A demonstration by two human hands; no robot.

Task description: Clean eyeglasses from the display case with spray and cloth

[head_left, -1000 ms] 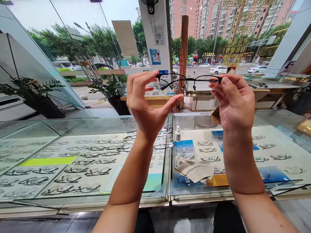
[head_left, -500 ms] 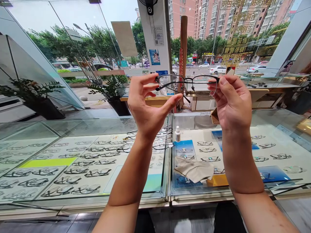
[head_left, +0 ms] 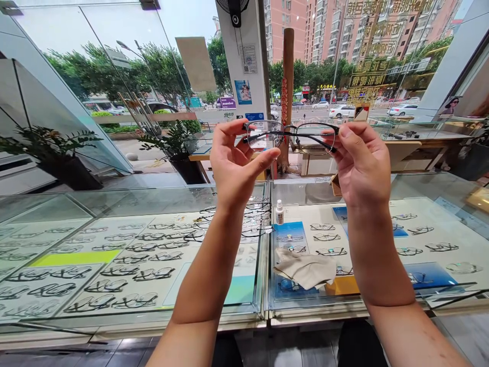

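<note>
A pair of dark-rimmed glasses (head_left: 292,133) is held up at eye height above the glass counter, its temples folded across behind the lenses. My left hand (head_left: 239,160) pinches the left end of the frame between fingertips, with the thumb stretched out below the left lens. At the right end, my right hand (head_left: 362,163) grips the frame corner between thumb and fingers. Below them, a beige cloth (head_left: 305,268) and a small white bottle (head_left: 279,211) rest on the counter.
The glass display case (head_left: 130,196) spans the width, with many spectacles inside. Several loose glasses (head_left: 255,219) lie on its top near my left forearm. Potted plants (head_left: 183,148), a wooden post (head_left: 288,92) and the shop window stand beyond.
The glasses' temples have folded in behind the lenses. Both hands have moved slightly closer together, still at the two ends of the frame.
</note>
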